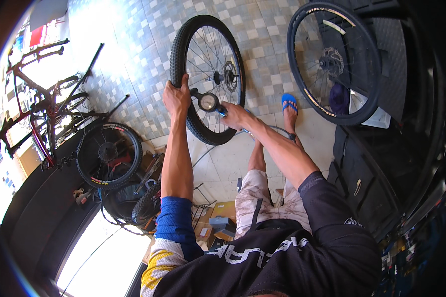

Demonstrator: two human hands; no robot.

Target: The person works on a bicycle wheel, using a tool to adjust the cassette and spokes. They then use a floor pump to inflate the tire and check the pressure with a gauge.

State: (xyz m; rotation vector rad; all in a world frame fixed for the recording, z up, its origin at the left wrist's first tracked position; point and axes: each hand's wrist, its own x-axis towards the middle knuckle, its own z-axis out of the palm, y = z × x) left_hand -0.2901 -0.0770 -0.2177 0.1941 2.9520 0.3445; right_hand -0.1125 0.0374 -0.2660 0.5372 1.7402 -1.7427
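Now, far left, a red bike frame [39, 106] stands on its stand, and just inside it a spare wheel [109, 155] leans among clutter, with small boxes [215, 220] scattered on the floor by the person's knee, so that side is crowded. Moving in, the left hand [177, 96] is clamped over the knobbly tyre of the wheel [208, 79], which stands upright on the tiled floor [134, 54] straight ahead. Just right of it, the right hand [234, 115] is closed around the handle of an inflator with a round gauge [208, 102], its head pressed in among the spokes at the rim. The risk, I'd say: if that head sits crooked on the valve, air leaks or the valve bends; and if the left hand eases, the wheel could roll or tip, since nothing else seems to prop it. A thin hose [218, 143] curves across the floor by the sandalled foot [289, 106], a likely snag. Further right, another wheel [334, 62] leans against dark cabinets [366, 183], hemming that side; the freest floor lies beyond the wheel, top centre.
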